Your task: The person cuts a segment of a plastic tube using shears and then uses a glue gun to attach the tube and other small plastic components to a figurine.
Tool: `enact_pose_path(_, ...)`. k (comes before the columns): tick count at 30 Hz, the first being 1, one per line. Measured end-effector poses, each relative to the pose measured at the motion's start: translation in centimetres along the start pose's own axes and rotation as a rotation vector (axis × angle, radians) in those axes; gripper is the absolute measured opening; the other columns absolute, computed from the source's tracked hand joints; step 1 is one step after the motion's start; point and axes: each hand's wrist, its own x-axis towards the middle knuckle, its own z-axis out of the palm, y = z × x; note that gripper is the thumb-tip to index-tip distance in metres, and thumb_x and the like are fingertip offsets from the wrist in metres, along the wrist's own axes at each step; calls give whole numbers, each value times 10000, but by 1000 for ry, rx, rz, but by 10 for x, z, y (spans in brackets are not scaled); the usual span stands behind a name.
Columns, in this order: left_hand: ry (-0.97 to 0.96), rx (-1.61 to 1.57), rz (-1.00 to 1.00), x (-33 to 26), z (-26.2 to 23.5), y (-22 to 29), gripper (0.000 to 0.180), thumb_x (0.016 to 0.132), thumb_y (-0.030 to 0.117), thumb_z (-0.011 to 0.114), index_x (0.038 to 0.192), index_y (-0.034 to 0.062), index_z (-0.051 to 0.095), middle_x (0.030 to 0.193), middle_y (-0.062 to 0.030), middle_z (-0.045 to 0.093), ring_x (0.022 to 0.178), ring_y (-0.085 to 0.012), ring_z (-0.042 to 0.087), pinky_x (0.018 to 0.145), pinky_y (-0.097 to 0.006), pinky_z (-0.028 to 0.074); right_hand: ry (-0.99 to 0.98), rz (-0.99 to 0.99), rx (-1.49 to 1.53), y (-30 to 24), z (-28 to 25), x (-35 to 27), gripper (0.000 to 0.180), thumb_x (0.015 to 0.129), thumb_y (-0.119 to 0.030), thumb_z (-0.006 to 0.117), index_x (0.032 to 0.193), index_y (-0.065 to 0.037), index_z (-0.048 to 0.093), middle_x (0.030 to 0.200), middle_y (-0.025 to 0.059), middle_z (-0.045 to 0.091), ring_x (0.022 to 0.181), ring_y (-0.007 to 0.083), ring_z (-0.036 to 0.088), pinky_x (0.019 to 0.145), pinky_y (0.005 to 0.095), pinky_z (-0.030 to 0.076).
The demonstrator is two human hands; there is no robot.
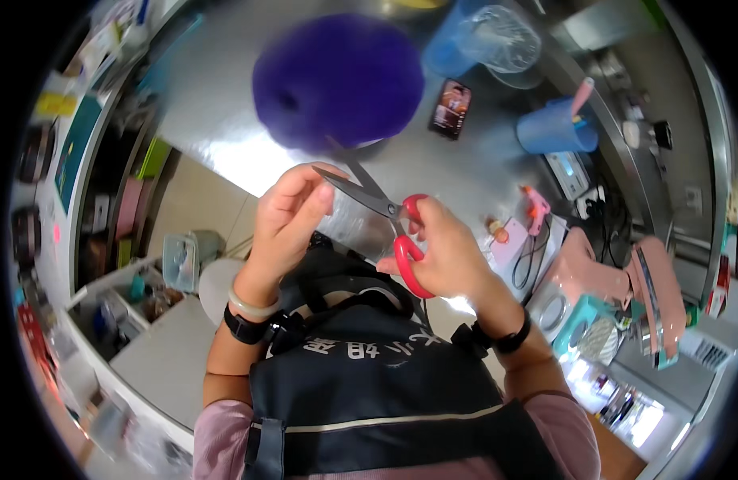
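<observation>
My right hand (449,254) grips a pair of scissors (354,190) by its red handles. The grey blades are spread apart and point up and left. One blade's tip lies by the fingertips of my left hand (287,220). That hand is closed, its thumb bent toward the curled fingers; whatever may be between them is too small to make out. Just beyond the blades a large, round, deep purple thing (337,80) rests on the metal table (213,104). It is blurred, with a darker dimple on its left side, and its kind is unclear.
Right of the purple thing lies a phone (451,109) with a lit screen. Blue jugs (555,126) stand farther right, one holding a pink-handled tool. A pink glue gun (535,210), a scale (569,174) and a pink stand mixer (617,280) line the right side. Shelves (133,192) border the left.
</observation>
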Motion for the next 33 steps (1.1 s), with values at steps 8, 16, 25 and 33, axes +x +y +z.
enact_pose_path(8,204,121,22,-83,-24,12,157,878,101,502,984,-3,552,824,-1,543,692,-61,450,616,-199,382,-126,-307,-53,-29,40,-3,658,604,-443,758,945,35,461,833,143,538,743,281,575,629,343,464)
enact_pose_path(16,391,-4,112,-170,-96,12,163,883,100,493,994,-5,552,794,-18,543,650,-75,468,563,-212,386,-309,-537,-125,-98,113,23,612,593,-355,783,983,-15,456,795,126,550,675,276,566,606,359,454)
enact_pose_path(25,646,27,218,-276,-241,16,170,893,120,481,985,-10,542,694,0,500,583,-62,418,509,-199,342,-614,-638,-267,-216,256,68,512,660,-314,749,918,33,475,673,153,553,619,323,555,564,373,435)
enact_pose_path(33,853,-175,26,-368,-389,-19,176,909,212,458,900,43,508,602,33,385,496,-40,292,437,-172,226,-967,-585,-404,-297,422,124,582,782,-471,583,807,100,472,667,225,569,658,391,578,602,405,470)
